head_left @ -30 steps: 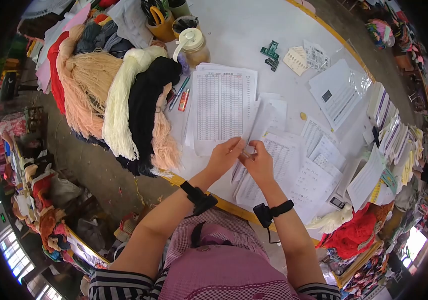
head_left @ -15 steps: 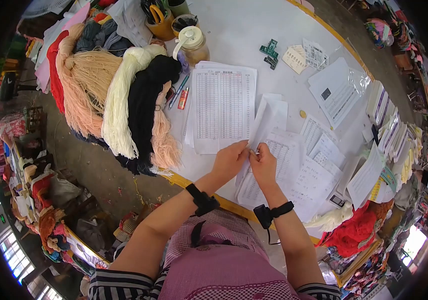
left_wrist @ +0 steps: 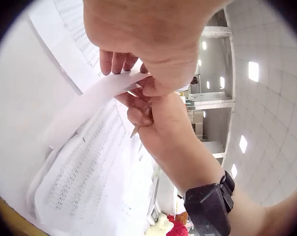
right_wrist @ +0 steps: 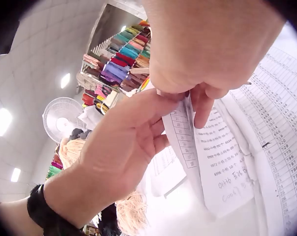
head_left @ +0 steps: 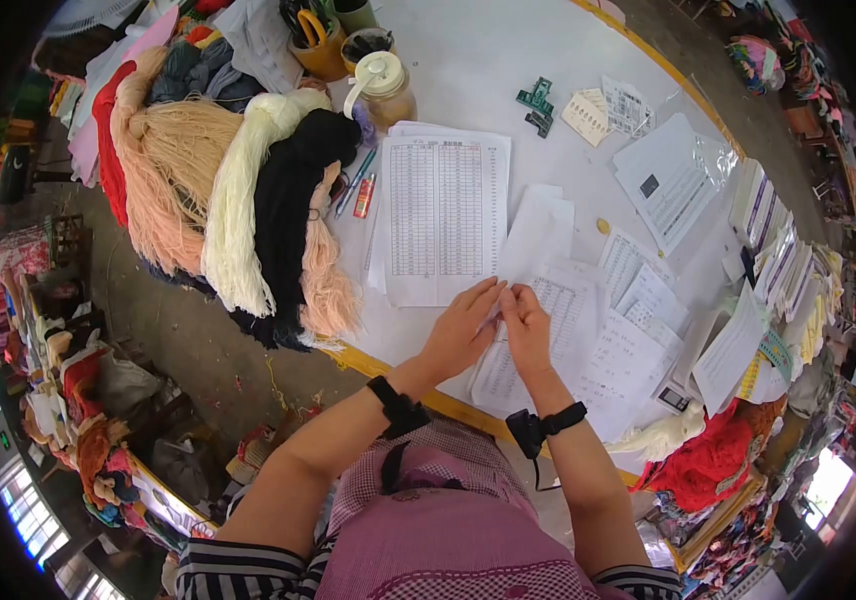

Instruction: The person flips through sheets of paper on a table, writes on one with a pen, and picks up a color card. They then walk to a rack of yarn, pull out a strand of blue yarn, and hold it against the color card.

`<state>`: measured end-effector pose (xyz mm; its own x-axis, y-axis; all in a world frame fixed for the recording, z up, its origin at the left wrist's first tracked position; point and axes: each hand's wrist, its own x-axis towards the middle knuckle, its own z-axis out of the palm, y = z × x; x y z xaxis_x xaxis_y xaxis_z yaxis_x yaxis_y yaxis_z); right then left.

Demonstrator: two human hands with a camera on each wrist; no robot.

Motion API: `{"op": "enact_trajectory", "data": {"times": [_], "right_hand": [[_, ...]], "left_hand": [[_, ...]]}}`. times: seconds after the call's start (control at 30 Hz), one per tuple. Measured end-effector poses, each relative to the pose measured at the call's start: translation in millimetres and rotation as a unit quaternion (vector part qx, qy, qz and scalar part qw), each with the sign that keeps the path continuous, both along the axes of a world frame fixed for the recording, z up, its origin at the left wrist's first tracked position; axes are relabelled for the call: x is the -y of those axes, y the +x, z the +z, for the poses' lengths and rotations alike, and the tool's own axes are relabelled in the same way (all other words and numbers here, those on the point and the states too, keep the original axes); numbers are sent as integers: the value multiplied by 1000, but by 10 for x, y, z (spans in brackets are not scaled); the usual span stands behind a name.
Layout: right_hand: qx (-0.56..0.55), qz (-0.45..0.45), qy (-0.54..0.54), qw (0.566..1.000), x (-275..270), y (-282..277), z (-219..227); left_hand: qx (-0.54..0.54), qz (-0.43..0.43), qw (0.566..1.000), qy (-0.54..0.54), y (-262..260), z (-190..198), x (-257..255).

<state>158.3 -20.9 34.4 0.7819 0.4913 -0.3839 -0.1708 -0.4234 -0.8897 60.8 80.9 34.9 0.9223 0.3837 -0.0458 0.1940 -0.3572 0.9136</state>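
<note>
Since the head frame half a second back: the sheet (right_wrist: 219,167), then curled up at its far end, shows a broader blank face near frame centre; both hands shifted only slightly.

Nearest, below centre: left hand (head_left: 463,330) pinches the sheet's near end between thumb and fingers. Right hand (head_left: 528,330) grasps it too, fingers bent, tips meeting the left's. Likely reason: two grips steady thin, floppy paper. Pointed object by right fingers: too blurred to name.

Beneath right hand: printed pages (head_left: 563,310), overlapping, probably so each keeps a visible edge.

Centre: list (head_left: 445,220) lies flat, face up, presumably for reading. Pen (head_left: 355,178) left of it, likely kept handy.

Farther, upper left: skeins (head_left: 238,200) drape over the table edge, perhaps being too long to lie flat. Jar (head_left: 385,100) stands upright beyond the list.
</note>
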Motion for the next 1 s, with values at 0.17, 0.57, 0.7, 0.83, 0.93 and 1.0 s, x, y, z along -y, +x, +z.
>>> {"op": "enact_trajectory", "data": {"times": [0.17,0.57,0.7,0.83,0.93,1.0], "right_hand": [[38,33,-65,997,-47,-20,-51],[49,-31,-107,993,-127,59,47],[97,-9,-109,989,-99,59,-109],[113,-3,-105,988,-111,57,-127],[102,-5,-104,989,-126,70,-93],[108,-5,-101,989,-150,68,-77]], "left_hand": [[0,23,999,-44,-59,-138,-4],[-123,349,918,141,-413,-653,-767],[-159,370,914,54,-406,-694,-871],[-192,360,913,10,-358,-568,-946],[-199,362,911,4,-340,-578,-970],[-183,377,908,6,-362,-644,-1003]]}}
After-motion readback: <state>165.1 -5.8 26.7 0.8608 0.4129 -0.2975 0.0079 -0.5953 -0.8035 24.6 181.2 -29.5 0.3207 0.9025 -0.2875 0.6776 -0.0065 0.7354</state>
